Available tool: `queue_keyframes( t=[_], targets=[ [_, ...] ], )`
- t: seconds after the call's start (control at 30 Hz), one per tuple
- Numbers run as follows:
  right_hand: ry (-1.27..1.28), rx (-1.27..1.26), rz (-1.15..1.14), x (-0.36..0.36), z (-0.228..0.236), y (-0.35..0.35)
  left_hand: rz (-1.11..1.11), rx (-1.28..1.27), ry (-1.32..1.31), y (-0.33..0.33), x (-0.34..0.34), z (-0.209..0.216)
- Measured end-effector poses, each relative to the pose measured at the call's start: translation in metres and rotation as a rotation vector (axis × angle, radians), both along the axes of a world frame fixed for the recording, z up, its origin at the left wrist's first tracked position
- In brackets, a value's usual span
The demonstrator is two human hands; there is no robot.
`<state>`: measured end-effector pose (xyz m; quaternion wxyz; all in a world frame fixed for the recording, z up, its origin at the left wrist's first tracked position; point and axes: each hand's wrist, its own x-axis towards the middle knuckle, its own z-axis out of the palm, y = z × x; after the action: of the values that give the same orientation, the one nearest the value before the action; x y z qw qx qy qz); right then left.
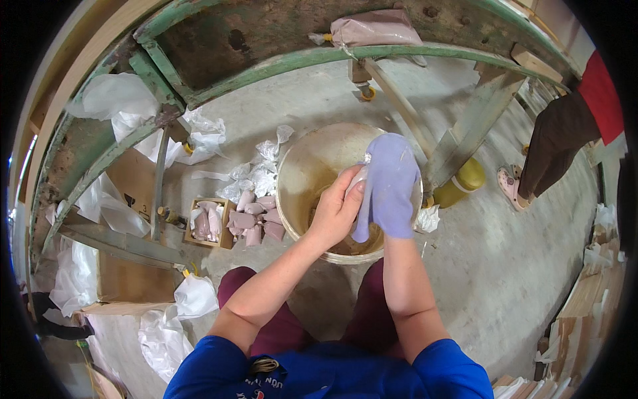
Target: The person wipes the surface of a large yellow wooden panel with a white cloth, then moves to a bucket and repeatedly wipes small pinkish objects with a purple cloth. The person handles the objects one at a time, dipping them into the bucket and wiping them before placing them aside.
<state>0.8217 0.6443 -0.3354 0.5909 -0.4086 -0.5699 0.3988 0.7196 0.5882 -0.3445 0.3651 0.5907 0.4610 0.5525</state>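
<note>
Above bucket (299,166) | left hand (337,207): fingers pinching whitish material (361,176) | right hand (394,199), right edge: under lavender covering (395,156), grip indeterminable

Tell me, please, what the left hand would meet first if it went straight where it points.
Most likely the lavender covering, right beside the left hand; the exact depth is unclear.

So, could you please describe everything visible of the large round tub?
The tub is round and pale, marked brown inside; its material is hard to tell. It stands upright on the grey floor, before the person's knees, with pinkish bags close by its left. The left hand and covered right hand partly hide it; other contact is unclear.
</note>
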Motion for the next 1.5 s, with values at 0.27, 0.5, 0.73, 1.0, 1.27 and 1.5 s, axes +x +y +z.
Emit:
queue_keyframes(
  t=[0.27,0.5,0.73,1.0,1.27,1.5],
  targets=[
    [0.596,-0.393,0.364,0.013,0.004,0.034,-0.422,-0.417,-0.801,-0.001,-0.007,0.007],
    [-0.698,0.370,0.176,-0.009,0.023,0.009,-0.334,-0.357,-1.055,0.011,-0.033,0.013],
    [-0.258,0.378,0.014,-0.008,-0.018,0.016,-0.215,-0.473,-0.863,0.006,-0.021,0.013],
    [-0.127,-0.149,0.323,-0.011,0.017,0.007,-0.504,-0.408,-1.250,0.011,-0.031,0.012],
    [-0.615,0.611,0.099,-0.003,0.021,-0.005,-0.177,-0.446,-0.915,0.003,-0.028,0.024],
    [0.294,-0.039,0.049,0.000,0.015,-0.002,-0.284,-0.373,-0.606,-0.005,-0.012,0.015]
  ],
)
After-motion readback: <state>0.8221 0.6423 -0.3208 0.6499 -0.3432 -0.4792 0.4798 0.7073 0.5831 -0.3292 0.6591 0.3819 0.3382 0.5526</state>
